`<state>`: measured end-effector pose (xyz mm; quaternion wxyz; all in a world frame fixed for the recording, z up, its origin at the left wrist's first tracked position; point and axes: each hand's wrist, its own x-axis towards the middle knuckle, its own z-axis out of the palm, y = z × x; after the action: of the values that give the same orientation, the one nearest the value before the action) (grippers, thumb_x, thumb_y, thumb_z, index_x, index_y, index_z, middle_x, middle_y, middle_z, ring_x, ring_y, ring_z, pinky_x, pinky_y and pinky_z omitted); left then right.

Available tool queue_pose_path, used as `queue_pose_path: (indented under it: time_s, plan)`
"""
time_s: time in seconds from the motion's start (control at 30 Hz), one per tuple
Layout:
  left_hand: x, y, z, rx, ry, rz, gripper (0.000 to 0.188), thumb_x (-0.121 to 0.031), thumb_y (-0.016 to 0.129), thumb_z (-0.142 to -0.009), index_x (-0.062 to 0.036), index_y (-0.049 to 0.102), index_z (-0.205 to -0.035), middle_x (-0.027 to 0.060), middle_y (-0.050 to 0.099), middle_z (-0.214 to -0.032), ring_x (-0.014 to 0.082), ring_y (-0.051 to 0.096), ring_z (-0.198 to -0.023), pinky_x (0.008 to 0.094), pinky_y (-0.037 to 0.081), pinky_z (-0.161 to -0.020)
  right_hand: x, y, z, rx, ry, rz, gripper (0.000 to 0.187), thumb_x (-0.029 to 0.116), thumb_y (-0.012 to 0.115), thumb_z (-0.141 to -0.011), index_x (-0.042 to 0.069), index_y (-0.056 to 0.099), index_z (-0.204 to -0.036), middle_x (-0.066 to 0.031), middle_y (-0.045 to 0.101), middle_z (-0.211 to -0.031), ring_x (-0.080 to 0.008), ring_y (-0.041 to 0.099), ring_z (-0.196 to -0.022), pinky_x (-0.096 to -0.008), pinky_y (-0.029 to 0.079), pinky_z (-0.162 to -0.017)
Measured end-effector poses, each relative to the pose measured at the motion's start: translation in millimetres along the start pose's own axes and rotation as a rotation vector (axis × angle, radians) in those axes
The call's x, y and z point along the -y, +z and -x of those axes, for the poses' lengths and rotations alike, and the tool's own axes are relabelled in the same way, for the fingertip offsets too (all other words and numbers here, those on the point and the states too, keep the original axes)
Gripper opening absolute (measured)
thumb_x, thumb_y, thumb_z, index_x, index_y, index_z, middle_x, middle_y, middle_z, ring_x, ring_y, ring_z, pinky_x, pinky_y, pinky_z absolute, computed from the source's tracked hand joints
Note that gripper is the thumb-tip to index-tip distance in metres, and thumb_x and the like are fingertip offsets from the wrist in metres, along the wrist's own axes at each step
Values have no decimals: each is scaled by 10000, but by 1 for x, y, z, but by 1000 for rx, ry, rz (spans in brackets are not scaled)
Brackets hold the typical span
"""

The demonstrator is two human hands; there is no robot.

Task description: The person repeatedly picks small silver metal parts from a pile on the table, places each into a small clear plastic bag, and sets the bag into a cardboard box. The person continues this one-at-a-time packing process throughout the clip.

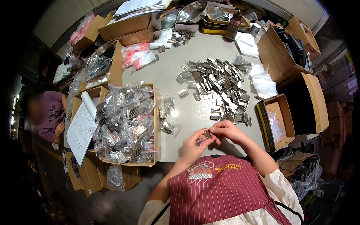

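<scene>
Close in front of my apron, my two hands meet at the table's near edge. My left hand (194,143) is closed on a small clear plastic bag (200,142). My right hand (227,132) pinches a small dark metal hinge-like piece (207,134) at the bag; whether the piece is inside it I cannot tell. Just beyond my hands lies a loose heap of similar metal pieces (221,80), silvery and dark. To my left stands a cardboard box (155,123) heaped with filled clear bags (125,120). Filled bags (170,128) also lie beside that box.
An open carton (287,131) and a taller box (317,101) stand at the right. White sheets (262,80) lie near them. At the back are a brown bottle (234,26) and a steel bowl (192,11). Another person (50,116) sits at far left, near written papers (79,129).
</scene>
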<state>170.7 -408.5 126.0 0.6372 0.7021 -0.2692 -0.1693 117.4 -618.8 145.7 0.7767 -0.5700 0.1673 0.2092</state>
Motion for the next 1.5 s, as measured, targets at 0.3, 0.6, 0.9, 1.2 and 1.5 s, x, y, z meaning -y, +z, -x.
queue_pose_path:
  time_s: [0.3,0.6,0.9,1.2,1.5]
  plan:
    - [12,-2,-7,-182,-276,450,214,-36,767,-885,-19,562,-826,118,708,-1137,77,590,-867,238,495,-772,-16,-38,-31,-589,-676,1368,202,47,700,-786,30,656,-982,-139,612,-939,-364,601,-924,-459,498,-816]
    - [-11,-22,-15,-44,-378,861,159,-4,724,-905,-40,587,-835,181,702,-1191,135,646,-920,253,503,-838,39,24,27,-202,-714,816,184,14,689,-863,18,740,-1040,-97,688,-973,-264,674,-890,-354,533,-783]
    - [-18,-31,-24,247,-489,1030,152,-31,725,-917,-50,581,-870,107,702,-959,136,635,-836,269,500,-777,29,36,23,-329,-764,747,182,70,719,-854,30,705,-1031,-106,670,-1043,-288,633,-967,-373,499,-858]
    - [6,-22,-17,-18,-472,807,123,15,718,-892,-13,607,-848,212,717,-1112,201,684,-1010,288,520,-904,12,-27,-23,-614,-736,1297,230,74,724,-806,20,651,-1017,-132,613,-981,-341,605,-963,-431,484,-864]
    - [4,-15,-15,-76,-451,743,133,-4,733,-896,-12,610,-846,183,717,-1109,174,669,-1001,281,517,-885,8,-37,-56,-587,-559,1641,272,281,751,-842,47,646,-933,-122,635,-935,-306,598,-935,-419,470,-862]
